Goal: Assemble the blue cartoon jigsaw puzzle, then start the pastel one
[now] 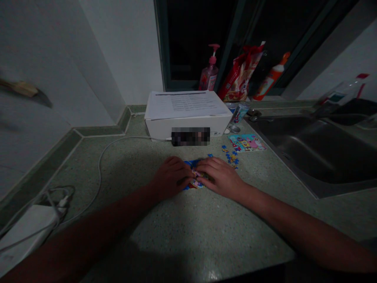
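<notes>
Currently, the left hand and right hand rest with curved fingers over a puzzle on the counter; whether either pinches anything I cannot tell. Loose pieces lie just beyond the right hand, near a picture card beside the sink.

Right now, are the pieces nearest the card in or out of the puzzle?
Out: those pieces lie on the counter, apart from the puzzle under left hand and right hand.

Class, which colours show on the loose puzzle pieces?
The loose puzzle pieces are mostly blue with some yellow, in the head view.
</notes>
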Action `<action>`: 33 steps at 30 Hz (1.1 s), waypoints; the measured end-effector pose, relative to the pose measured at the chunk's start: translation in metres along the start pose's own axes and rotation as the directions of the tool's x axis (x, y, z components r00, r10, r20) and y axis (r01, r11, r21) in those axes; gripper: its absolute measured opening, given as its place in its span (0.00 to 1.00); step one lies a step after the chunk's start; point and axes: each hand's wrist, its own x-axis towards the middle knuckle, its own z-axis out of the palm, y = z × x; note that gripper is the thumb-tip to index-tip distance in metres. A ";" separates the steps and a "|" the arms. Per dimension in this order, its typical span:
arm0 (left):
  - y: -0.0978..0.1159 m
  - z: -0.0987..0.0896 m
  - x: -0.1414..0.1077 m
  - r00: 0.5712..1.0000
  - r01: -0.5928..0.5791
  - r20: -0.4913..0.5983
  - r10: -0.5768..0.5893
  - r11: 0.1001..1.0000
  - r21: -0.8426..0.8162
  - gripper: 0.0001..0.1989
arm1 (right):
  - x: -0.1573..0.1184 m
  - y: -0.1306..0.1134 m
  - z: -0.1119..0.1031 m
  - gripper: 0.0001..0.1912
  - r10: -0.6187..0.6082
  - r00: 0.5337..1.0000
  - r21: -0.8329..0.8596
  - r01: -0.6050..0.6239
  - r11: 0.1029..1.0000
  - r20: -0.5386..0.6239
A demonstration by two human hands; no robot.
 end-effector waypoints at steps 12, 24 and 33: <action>0.001 0.001 0.000 0.997 -0.053 -0.054 0.047 0.992 -0.117 0.03 | 0.000 -0.010 0.011 0.03 0.023 0.999 0.150 -0.016 0.989 -0.045; 0.000 -0.003 -0.001 0.999 0.018 -0.037 -0.019 0.999 -0.030 0.04 | -0.009 0.048 -0.035 0.05 0.178 0.979 0.000 -0.179 0.984 -0.099; 0.000 -0.002 -0.001 0.999 0.046 -0.002 -0.046 0.999 -0.016 0.05 | -0.027 0.100 -0.049 0.08 0.310 0.950 -0.233 -0.297 0.926 0.022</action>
